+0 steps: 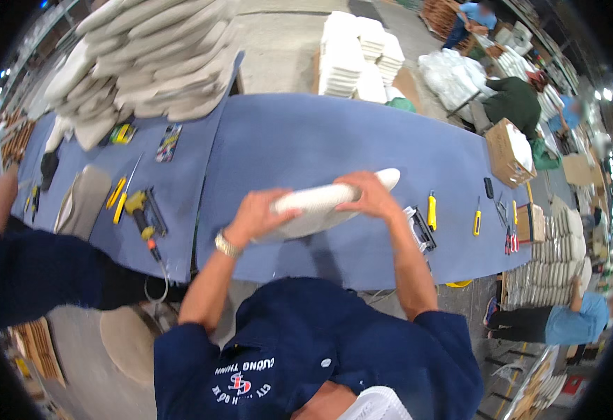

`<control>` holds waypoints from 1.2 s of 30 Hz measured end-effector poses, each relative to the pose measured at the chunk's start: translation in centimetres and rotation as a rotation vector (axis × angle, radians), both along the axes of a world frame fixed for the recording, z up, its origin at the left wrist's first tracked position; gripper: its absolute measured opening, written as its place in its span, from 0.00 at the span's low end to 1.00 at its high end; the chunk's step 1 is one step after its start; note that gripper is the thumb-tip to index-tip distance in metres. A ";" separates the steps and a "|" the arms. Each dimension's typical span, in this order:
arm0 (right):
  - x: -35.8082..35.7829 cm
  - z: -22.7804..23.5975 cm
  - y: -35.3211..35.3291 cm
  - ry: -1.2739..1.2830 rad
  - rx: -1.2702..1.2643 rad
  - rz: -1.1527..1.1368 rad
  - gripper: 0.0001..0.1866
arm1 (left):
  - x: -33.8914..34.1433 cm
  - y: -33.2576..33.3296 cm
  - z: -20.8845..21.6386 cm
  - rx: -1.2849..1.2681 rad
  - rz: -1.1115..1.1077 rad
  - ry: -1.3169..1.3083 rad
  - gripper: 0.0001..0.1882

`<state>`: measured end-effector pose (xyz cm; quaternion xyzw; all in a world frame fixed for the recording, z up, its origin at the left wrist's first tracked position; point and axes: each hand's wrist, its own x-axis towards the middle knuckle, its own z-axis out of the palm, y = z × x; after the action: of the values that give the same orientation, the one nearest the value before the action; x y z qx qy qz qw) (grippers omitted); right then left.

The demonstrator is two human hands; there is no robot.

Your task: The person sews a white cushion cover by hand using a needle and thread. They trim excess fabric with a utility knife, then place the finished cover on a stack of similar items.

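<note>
Head view: left hand (256,215) and right hand (373,198) fingers grip one cream padded oval cushion (317,199). Rightward, two slim yellow-handled tools (432,213) lie on the blue tabletop (285,140).

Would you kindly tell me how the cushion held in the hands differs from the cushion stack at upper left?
The held cushion is a single piece, whereas the cushion stack has many layers. The held cushion is tipped, its narrow edge facing the camera, between the left hand and right hand; the cushion stack's pieces lie roughly flat atop one another on the blue table. Both look pale and padded.
</note>
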<state>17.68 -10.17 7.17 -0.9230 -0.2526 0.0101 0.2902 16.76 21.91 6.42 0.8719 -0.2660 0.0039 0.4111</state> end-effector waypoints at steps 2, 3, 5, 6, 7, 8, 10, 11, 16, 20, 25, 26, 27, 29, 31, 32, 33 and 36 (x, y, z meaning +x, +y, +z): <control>-1.8 -0.7 2.3 -0.006 0.221 -0.061 0.24 | -1.7 -3.4 -2.3 0.165 0.061 0.125 0.27; -3.3 0.0 4.4 -0.060 0.257 -0.029 0.22 | -2.7 -5.7 -2.8 0.209 0.035 0.262 0.28; -5.6 -0.5 5.9 -0.133 0.257 -0.083 0.20 | -5.2 -9.8 -4.6 0.262 -0.081 0.356 0.30; -5.6 -2.0 5.6 -0.161 0.223 -0.151 0.20 | -5.9 -11.3 -6.7 0.258 -0.156 0.302 0.31; -5.7 -3.6 4.7 -0.188 0.185 -0.219 0.19 | -6.2 -12.1 -8.6 0.248 -0.232 0.249 0.33; -6.5 -5.3 3.3 -0.254 0.175 -0.347 0.18 | -6.9 -11.7 -9.7 0.297 -0.290 0.172 0.34; -8.8 -7.6 -1.9 -0.395 0.126 -0.587 0.17 | -7.0 -10.5 -11.5 0.363 -0.395 0.001 0.37; -10.3 -7.9 -4.3 -0.394 0.193 -0.782 0.17 | -6.7 -9.7 -12.1 0.393 -0.395 0.205 0.38; -18.5 -15.2 -9.5 0.092 0.649 -1.476 0.20 | -6.8 -8.8 -14.2 0.393 -0.390 0.143 0.41; -16.6 -17.9 -1.1 0.149 1.147 -1.446 0.36 | -6.7 -9.9 -11.7 0.522 -0.438 0.174 0.46; -8.0 -8.9 -2.5 0.030 0.822 -1.138 0.47 | -6.5 -11.9 -5.6 0.494 -0.302 -0.040 0.56; -5.5 -7.6 -2.3 -0.048 0.746 -1.063 0.48 | -5.5 -11.3 -5.5 0.460 -0.252 -0.015 0.56; -3.5 -7.3 -1.6 -0.098 0.657 -1.053 0.47 | -4.3 -10.1 -5.2 0.426 -0.202 0.009 0.56; 0.1 -7.1 0.5 -0.196 0.479 -1.015 0.45 | -3.3 -7.5 -4.4 0.392 -0.061 -0.052 0.51; 1.8 -7.1 3.0 -0.165 0.492 -0.785 0.42 | -1.9 -5.5 -5.7 0.407 0.140 0.006 0.45; 1.5 -7.0 4.5 -0.129 0.485 -0.670 0.41 | -2.2 -4.7 -5.9 0.411 0.240 0.058 0.42; 1.3 -6.8 6.0 -0.125 0.348 -0.610 0.39 | -1.1 -4.3 -6.2 0.380 0.256 0.004 0.36; 0.1 -5.1 9.8 -0.097 0.094 -0.501 0.36 | -1.2 -3.9 -4.7 0.368 0.207 0.017 0.36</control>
<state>17.75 -0.33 2.04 -0.9416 -0.0299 -0.1182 0.3137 15.55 17.97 1.75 0.9550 -0.1679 -0.0099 0.2445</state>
